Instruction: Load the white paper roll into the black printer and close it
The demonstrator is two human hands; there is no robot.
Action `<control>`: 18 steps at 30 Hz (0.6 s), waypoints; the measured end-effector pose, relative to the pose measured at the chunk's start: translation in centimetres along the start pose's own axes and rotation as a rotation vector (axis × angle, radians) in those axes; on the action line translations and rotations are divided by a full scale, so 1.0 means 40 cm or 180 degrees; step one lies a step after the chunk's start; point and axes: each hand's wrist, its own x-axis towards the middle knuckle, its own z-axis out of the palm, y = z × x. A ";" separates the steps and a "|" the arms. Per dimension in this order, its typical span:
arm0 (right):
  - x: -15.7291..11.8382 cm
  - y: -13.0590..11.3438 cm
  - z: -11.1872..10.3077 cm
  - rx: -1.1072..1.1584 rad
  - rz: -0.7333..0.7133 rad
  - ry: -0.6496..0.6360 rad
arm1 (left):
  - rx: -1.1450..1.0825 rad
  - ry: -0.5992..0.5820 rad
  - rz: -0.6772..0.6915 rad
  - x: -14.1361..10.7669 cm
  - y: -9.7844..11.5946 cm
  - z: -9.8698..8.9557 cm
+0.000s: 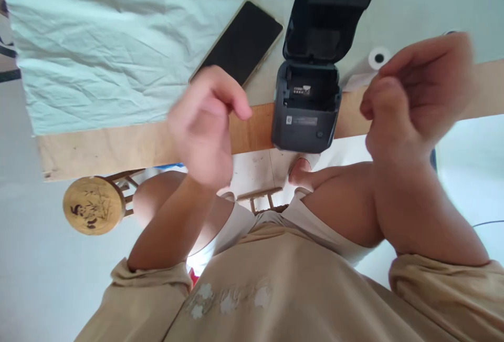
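In the head view, a dark portable label printer (pixel 305 121) sits at the table's front edge with its lid (pixel 326 16) raised. Its paper bay is exposed, and I see no roll inside. My left hand (pixel 205 121) hovers left of the printer, blurred, with loosely bent fingers and nothing visible in them. To the right of the printer, my right hand (pixel 421 90) has its thumb and fingertips drawn together; whatever they may hold is hidden. Just behind those fingertips lies a white paper roll (pixel 380 57) with a loose strip, partly covered by the hand.
A phone (pixel 246 37) with a dark screen lies left of the printer. Wrinkled pale green cloth (pixel 118 42) covers the table behind a bare wooden front edge (pixel 98 147). A round wooden stool (pixel 93 205) stands below at the left. My legs are under the edge.
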 end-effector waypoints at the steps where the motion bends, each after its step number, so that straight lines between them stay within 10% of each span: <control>1: 0.004 0.005 0.010 -0.0027 -0.0013 -0.0068 | 0.0017 -0.0022 -0.0024 0.007 0.000 0.004; 11: 0.040 0.061 -0.059 -0.0773 -0.0623 0.0545 | 0.1085 -0.0841 -0.0949 0.019 0.020 0.033; 18: 0.018 0.079 -0.049 -0.1753 0.0213 -0.0423 | 0.1684 -0.1131 -0.1326 -0.002 0.009 0.043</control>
